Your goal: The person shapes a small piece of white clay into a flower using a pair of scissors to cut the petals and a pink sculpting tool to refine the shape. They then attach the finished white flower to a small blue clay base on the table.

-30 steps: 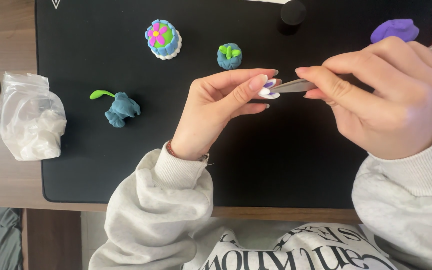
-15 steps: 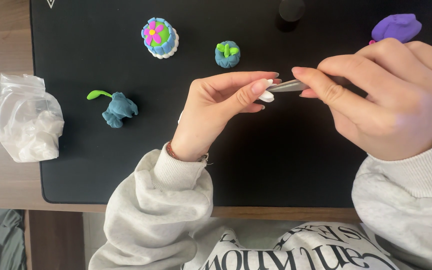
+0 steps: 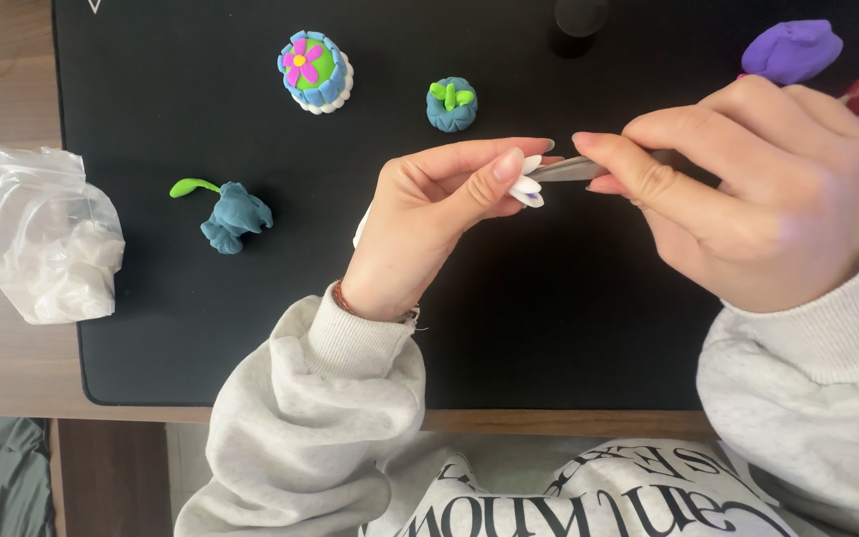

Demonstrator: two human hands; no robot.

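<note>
While left hand [image 3: 429,214] pinches 1 white petal piece [image 3: 526,186], right hand [image 3: 748,189] grips 1 tool [image 3: 567,169].

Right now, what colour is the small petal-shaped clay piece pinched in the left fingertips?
The small petal-shaped clay piece is white with a trace of purple, clearest in the head view.

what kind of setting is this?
Likely a hobby or craft desk for clay modelling. A black mat covers a wooden tabletop; small finished clay figures sit on it, such as a flower-topped cake, and a plastic bag of white clay lies beside it.
</note>
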